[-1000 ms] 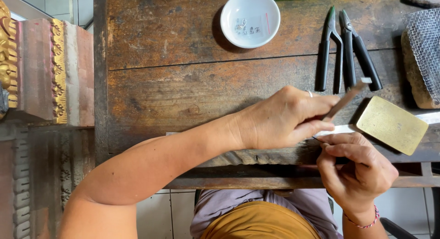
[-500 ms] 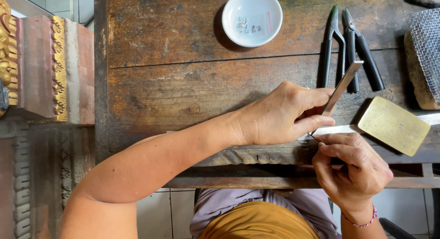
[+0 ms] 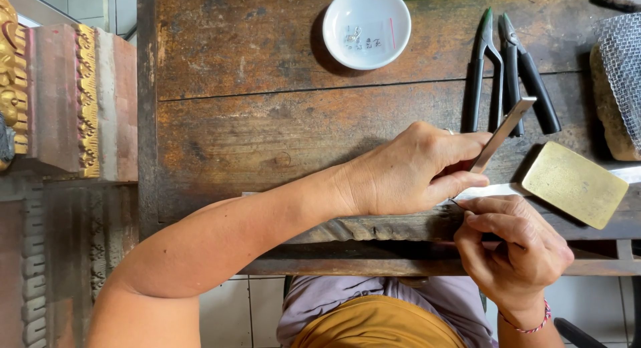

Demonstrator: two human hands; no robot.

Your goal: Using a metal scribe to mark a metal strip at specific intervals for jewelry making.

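— Where does the single view sit?
— On the person's head, looking almost straight down onto the worn wooden workbench [image 3: 267, 134], close enough that the bench fills most of the frame.
— Which way is it facing?
— Away from the body: the lap lies at the bottom edge, the white dish [image 3: 366, 26] at the top.
— Any second view?
— Only this one.

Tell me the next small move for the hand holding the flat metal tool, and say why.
Probably a short stroke of the flat metal tool across the small piece. The left hand holds it tilted, its lower end at the spot where the right hand pinches something too small to make out against the bench edge. Both hands look set for it.
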